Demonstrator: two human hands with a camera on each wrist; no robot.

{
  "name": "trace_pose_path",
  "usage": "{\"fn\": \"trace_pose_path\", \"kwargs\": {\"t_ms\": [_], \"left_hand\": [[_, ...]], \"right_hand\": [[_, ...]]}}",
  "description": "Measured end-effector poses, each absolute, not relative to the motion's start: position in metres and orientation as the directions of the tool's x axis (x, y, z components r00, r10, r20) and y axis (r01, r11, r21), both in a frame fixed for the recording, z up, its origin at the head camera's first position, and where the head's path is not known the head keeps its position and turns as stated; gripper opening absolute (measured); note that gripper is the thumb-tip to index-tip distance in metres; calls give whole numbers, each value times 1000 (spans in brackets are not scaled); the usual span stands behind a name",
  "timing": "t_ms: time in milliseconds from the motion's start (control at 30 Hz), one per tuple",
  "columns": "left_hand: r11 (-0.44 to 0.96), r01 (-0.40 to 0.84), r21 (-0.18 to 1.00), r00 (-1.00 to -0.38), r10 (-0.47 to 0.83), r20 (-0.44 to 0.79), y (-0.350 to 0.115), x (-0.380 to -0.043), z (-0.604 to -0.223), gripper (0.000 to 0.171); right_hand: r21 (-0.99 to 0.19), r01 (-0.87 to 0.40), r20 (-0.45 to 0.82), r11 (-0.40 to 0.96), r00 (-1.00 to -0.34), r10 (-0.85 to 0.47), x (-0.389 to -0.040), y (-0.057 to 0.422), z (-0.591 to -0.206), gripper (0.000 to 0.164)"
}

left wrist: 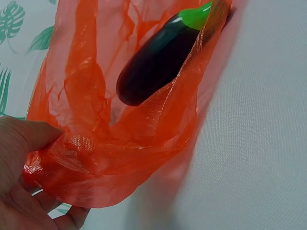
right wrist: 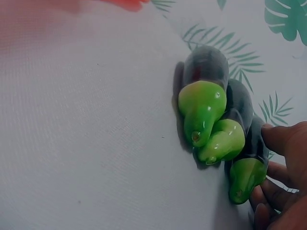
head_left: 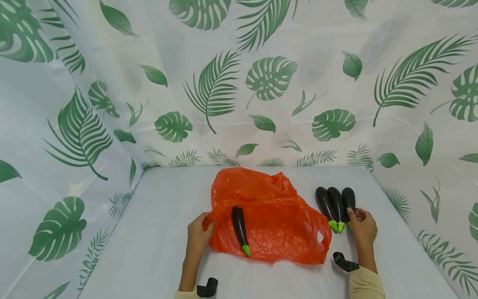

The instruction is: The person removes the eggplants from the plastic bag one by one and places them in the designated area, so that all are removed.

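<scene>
The left hand (head_left: pixel 198 233) has its fingers closed in a pinch on the left edge of a red plastic bag (head_left: pixel 276 232), which sprawls over the middle of the white surface (head_left: pixel 160 207) back towards its far edge. The film looks nearly weightless, limp and easily torn; the bunched rim seems the best hold. On the red film lies one eggplant (head_left: pixel 239 226), green cap towards the near edge; I can't tell whether it is inside. Towards the far right corner, the right hand (head_left: pixel 364 228) has fingers and thumb bent around the outermost of three eggplants (head_left: pixel 335 203), set side by side. They look firm, smooth and slippery, manageable one-handed, best gripped around the body just behind the cap: glossy, blackish purple, blunt-ended, with vivid green caps.
</scene>
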State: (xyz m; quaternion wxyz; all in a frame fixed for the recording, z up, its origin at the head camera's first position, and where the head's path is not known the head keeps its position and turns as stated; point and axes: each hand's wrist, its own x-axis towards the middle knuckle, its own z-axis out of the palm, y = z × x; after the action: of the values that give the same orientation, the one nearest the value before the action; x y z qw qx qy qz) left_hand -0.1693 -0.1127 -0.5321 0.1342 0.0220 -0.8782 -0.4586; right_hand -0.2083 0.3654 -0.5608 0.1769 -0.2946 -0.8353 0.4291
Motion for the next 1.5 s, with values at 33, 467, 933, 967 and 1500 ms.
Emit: {"fn": "trace_pose_path", "kwargs": {"t_ms": [33, 467, 933, 967, 1500], "left_hand": [[582, 87, 809, -962, -161, 220, -113, -169, -532, 23], [582, 87, 809, -966, -151, 212, -113, -170, -535, 24], [574, 85, 815, -964, -160, 214, -112, -175, -531, 25], [572, 82, 816, -964, -162, 210, -111, -175, -531, 25], [557, 54, 829, -973, -158, 170, -110, -175, -532, 26]], "right_hand": [[-824, 337, 45, 455, -762, 646, -208, 365, -561, 58], [-891, 316, 0, 325, -717, 697, -194, 369, -563, 65], [-962, 64, 171, 265, -618, 768, -188, 357, -514, 39], [-962, 52, 179, 266, -616, 767, -187, 356, -510, 37], [-982, 15, 109, 187, -765, 635, -174, 319, -470, 36]]}}
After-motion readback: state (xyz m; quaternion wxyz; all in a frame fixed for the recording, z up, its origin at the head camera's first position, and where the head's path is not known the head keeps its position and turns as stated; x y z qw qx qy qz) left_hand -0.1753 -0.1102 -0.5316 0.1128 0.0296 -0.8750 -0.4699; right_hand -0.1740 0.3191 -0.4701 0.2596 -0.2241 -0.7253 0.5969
